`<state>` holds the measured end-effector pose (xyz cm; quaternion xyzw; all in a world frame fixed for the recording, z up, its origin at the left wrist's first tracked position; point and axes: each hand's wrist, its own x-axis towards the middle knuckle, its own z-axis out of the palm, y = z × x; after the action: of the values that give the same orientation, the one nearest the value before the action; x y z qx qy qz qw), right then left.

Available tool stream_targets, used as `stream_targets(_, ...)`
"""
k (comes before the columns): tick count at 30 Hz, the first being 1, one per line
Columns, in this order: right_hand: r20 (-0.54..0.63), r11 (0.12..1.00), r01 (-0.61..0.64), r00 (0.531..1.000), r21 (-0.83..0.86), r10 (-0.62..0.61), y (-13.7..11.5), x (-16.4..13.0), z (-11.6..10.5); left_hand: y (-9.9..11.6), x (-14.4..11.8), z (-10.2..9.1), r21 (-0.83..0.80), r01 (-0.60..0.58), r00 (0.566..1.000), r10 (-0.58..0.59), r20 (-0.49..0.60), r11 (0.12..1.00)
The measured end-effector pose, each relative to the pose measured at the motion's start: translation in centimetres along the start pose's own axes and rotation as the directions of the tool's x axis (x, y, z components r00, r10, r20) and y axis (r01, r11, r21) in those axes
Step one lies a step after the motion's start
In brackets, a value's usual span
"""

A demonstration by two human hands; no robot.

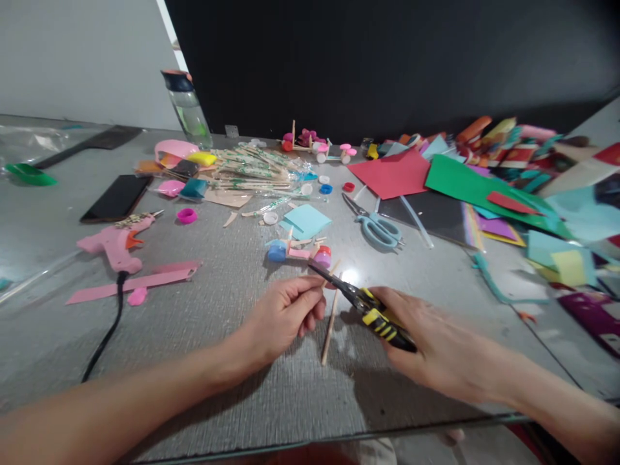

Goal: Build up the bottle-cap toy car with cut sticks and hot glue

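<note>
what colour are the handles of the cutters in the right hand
Yellow and black striped handles on the cutters, held in the right hand; head view.

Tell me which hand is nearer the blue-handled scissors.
Right. The right hand, gripping yellow-and-black pliers, lies just below the blue-handled scissors. The left hand, pinching a thin wooden stick, sits further off, below and to their left.

right hand hides cutter handles; paper pile blurred, cut off at rt edge.
</note>
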<state>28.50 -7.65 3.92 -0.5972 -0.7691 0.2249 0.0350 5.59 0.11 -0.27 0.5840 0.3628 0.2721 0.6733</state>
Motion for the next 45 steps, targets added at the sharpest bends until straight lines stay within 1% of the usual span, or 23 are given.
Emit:
stream_targets(3, 0.047, 1.0, -0.014, 0.999, -0.006, 0.015, -0.4, 0.0, 0.2, -0.4, 0.0, 0.2, 0.015, 0.017, 1.0, -0.018, 0.013, 1.0)
stream_targets(6, 0.09, 1.0, -0.026, 0.996, -0.017, 0.027, -0.7, -0.1, 0.2, -0.6, -0.1, 0.5, -0.015, 0.046, 0.999, -0.046, 0.009, 0.999)
stream_targets(10, 0.112, 0.998, -0.049, 0.992, -0.04, 0.053, -1.0, -0.1, -0.1, -0.8, -0.1, 0.7, -0.057, 0.086, 0.996, -0.086, 0.009, 0.995)
stream_targets(13, 0.151, 0.995, -0.098, 0.984, -0.005, 0.097, -1.3, 0.0, -0.5, -0.9, 0.0, 0.7, -0.074, 0.096, 0.995, -0.096, -0.002, 0.993)
stream_targets(17, 0.192, 0.988, -0.142, 0.973, 0.057, 0.129, -1.8, 0.1, -0.9, -1.0, 0.2, 0.6, -0.056, 0.079, 0.997, -0.08, -0.009, 0.995)
stream_targets(20, 0.187, 0.99, -0.137, 0.974, 0.024, 0.13, -2.1, 0.2, -0.9, -1.0, 0.1, 0.5, -0.035, 0.063, 0.998, -0.064, -0.01, 0.997)
stream_targets(23, 0.144, 0.994, -0.099, 0.984, -0.035, 0.103, -2.2, 0.4, -0.7, -1.1, 0.1, 0.5, -0.035, 0.051, 0.999, -0.052, -0.011, 0.998)
stream_targets(27, 0.124, 0.996, -0.065, 0.99, -0.062, 0.073, -1.9, 0.6, -0.4, -1.0, 0.1, 0.4, -0.075, 0.074, 0.997, -0.076, -0.025, 0.994)
stream_targets(30, 0.118, 0.996, -0.06, 0.991, -0.068, 0.067, -1.8, 0.7, -0.5, -0.8, 0.1, 0.2, -0.066, 0.079, 0.997, -0.08, -0.02, 0.995)
stream_targets(32, 0.129, 0.996, -0.065, 0.989, -0.055, 0.072, -1.8, 0.6, -0.6, -0.7, 0.2, 0.1, -0.041, 0.068, 0.998, -0.069, -0.013, 0.997)
stream_targets(36, 0.177, 0.991, -0.134, 0.975, -0.002, 0.132, -2.1, 0.7, -1.1, -0.8, 0.3, 0.1, 0.019, 0.058, 0.998, -0.057, -0.016, 0.998)
stream_targets(40, 0.133, 0.992, -0.126, 0.983, 0.008, 0.123, -2.2, 0.7, -1.0, -1.0, 0.2, 0.4, 0.047, 0.036, 0.999, -0.036, 0.004, 0.998)
stream_targets(45, 0.098, 0.992, -0.09, 0.99, -0.089, 0.099, -2.0, 0.7, -0.3, -0.9, 0.1, 0.6, 0.023, 0.021, 1.0, -0.022, 0.011, 1.0)
